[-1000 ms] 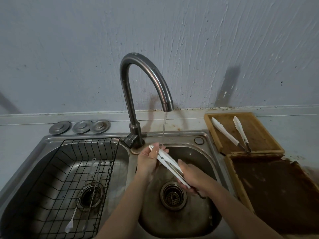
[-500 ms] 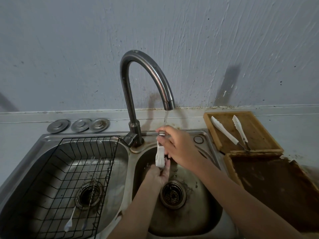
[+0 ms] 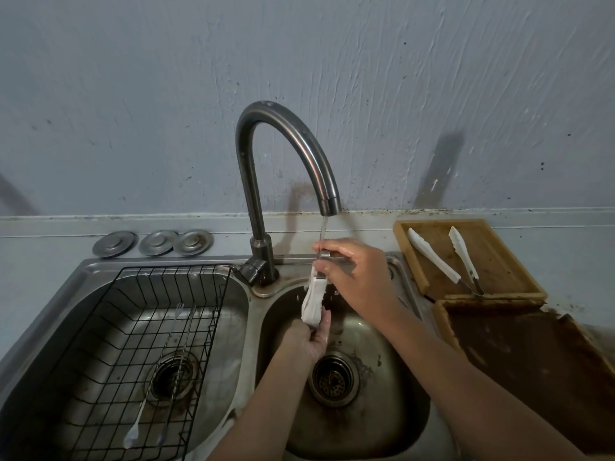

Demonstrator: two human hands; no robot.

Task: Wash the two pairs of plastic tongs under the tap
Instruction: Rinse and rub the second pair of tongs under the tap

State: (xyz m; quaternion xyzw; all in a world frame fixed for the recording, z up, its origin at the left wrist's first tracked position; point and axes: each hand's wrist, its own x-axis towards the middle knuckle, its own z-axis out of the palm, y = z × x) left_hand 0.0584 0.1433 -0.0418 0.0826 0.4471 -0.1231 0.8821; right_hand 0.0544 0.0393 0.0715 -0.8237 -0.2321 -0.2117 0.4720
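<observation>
One pair of white plastic tongs (image 3: pixel 313 299) hangs almost upright over the right sink basin (image 3: pixel 392 424), under the thin stream from the curved tap (image 3: pixel 286 141). My right hand (image 3: pixel 357 271) grips its metal hinge end at the top, right below the spout. My left hand (image 3: pixel 307 339) closes around the white tips at the bottom. The second pair of tongs (image 3: pixel 446 257) lies spread on the small wooden tray (image 3: pixel 499 264) to the right of the sink.
A black wire rack (image 3: pixel 109 331) sits in the left basin with long metal utensils (image 3: pixel 166 367) on it. Three metal drain covers (image 3: pixel 154 242) lie behind that basin. A larger dark wooden tray (image 3: pixel 532 367) stands on the counter at the right.
The tongs went from lying slanted across both hands to hanging upright under the stream. My right hand rose to the hinge end; my left hand dropped to the tips.
</observation>
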